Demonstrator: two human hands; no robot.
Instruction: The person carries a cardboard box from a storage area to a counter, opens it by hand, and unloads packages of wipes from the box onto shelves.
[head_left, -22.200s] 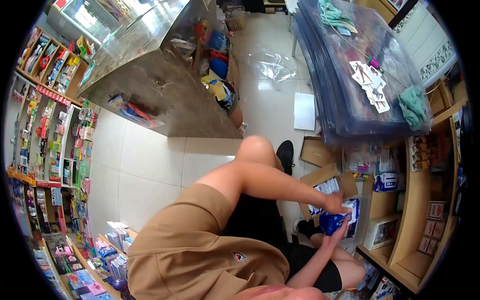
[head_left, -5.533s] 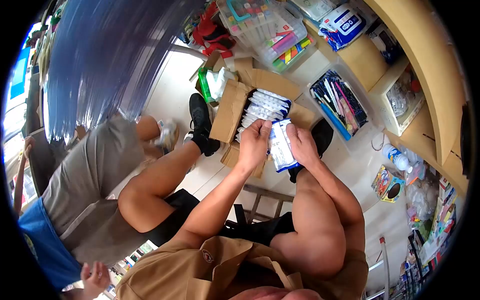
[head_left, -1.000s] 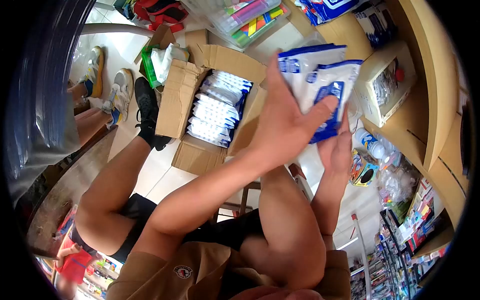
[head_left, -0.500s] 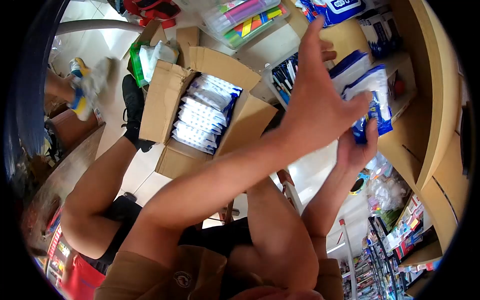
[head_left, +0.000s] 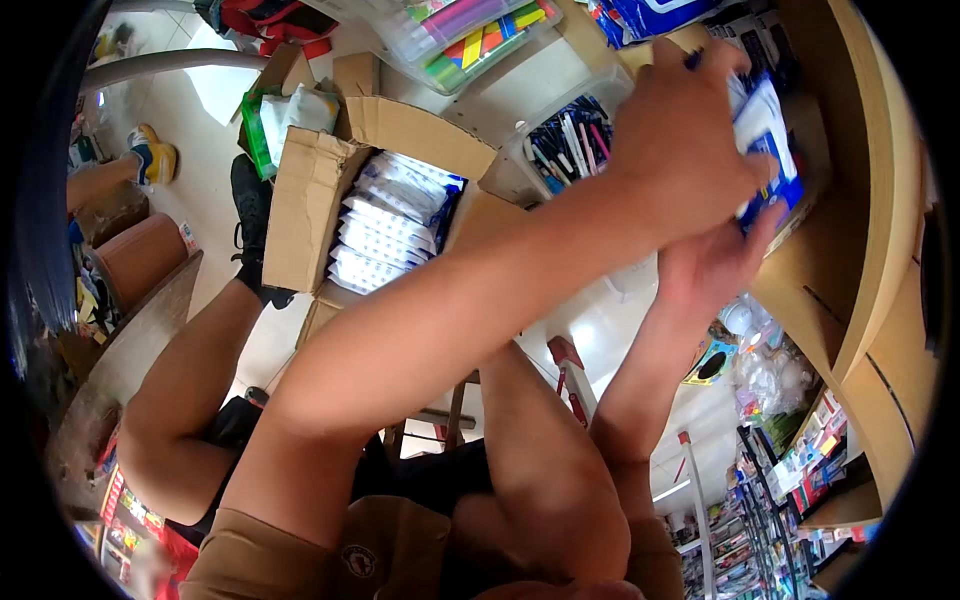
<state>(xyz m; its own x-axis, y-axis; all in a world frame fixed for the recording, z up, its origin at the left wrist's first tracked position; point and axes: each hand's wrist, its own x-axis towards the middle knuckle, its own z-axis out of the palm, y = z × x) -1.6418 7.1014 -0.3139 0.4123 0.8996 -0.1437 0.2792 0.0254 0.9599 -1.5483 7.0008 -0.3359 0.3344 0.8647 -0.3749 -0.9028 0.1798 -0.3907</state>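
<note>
My left hand (head_left: 675, 140) reaches across to the right, its fingers curled over the top of soft white-and-blue packets (head_left: 768, 128) and its thumb on the near one. They look like packs of wipes; how many it grips is hidden. My right hand (head_left: 715, 265) is below, cupped round the lower end of the same packets, with its fingers partly covered. More packets (head_left: 385, 225) of a similar look stand in a row inside an open cardboard box (head_left: 305, 215) left of my forearm.
A clear bin of pens (head_left: 570, 140) stands beside my left wrist. Behind are plastic cases of coloured stationery (head_left: 470, 45) and blue packs (head_left: 650, 20). A curved wooden shelf (head_left: 865, 230) rises on the right. Another person's foot (head_left: 152, 160) is at far left.
My left hand has moved right, and its spread fingers have closed over the packets. The packets have shifted slightly up and right with my right hand. The other person's foot has moved.
</note>
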